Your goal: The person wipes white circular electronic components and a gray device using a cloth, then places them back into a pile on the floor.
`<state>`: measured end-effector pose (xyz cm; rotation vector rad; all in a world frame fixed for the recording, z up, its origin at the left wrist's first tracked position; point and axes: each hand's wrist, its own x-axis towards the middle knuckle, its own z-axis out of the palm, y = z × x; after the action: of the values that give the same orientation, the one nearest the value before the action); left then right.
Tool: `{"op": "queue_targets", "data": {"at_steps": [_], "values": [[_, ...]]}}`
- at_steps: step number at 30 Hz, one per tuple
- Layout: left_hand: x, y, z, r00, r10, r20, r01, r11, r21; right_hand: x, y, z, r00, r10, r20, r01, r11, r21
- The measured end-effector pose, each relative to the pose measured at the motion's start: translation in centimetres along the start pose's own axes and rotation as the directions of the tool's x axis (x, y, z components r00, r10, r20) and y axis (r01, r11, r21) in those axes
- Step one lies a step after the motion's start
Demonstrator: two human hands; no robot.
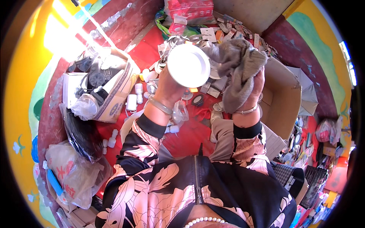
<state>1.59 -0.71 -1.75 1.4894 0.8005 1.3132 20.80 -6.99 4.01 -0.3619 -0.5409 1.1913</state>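
My left hand (169, 86) is closed round the edge of a white round downlight (188, 65), whose flat pale face with a raised rim is turned up towards me. Most of those fingers are hidden behind it. A grey-brown cloth (240, 72) hangs bunched in my right hand (255, 93), which grips it from the right side. The cloth's upper left end reaches close to the downlight's rim. Below my hands, on the red floor covering, lie white bulb-like fittings (131, 102), a clear plastic bag (180, 112) and a small black ring-shaped part (197, 100).
At the left stands an open carton (121, 91) of black parts, with a white plastic bag (76, 171) nearer me. An empty-looking cardboard box (283, 98) sits by my right forearm. Small packages (232, 28) pile up at the back, below a pink package (192, 11).
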Motion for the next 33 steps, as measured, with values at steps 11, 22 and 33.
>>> {"op": "queue_targets", "data": {"at_steps": [11, 22, 33], "values": [[-0.5, 3.0, 1.5, 0.871, -0.489, 0.035, 0.442, 0.752, -0.489, -1.6, 7.1, 2.3, 0.977, -0.057, 0.205, 0.208, 0.462, -0.862], [-0.3, -0.6, -1.6, 0.97, -0.221, 0.098, 0.24, 0.924, -0.297, -2.2, 5.5, 4.4, 0.597, 0.251, 0.762, 0.725, 0.239, -0.646], [0.8, 1.4, -2.8, 0.991, -0.096, -0.099, 0.036, 0.874, -0.485, -0.2, 1.3, 4.0, 0.998, -0.065, 0.021, 0.067, 0.984, -0.165]]}}
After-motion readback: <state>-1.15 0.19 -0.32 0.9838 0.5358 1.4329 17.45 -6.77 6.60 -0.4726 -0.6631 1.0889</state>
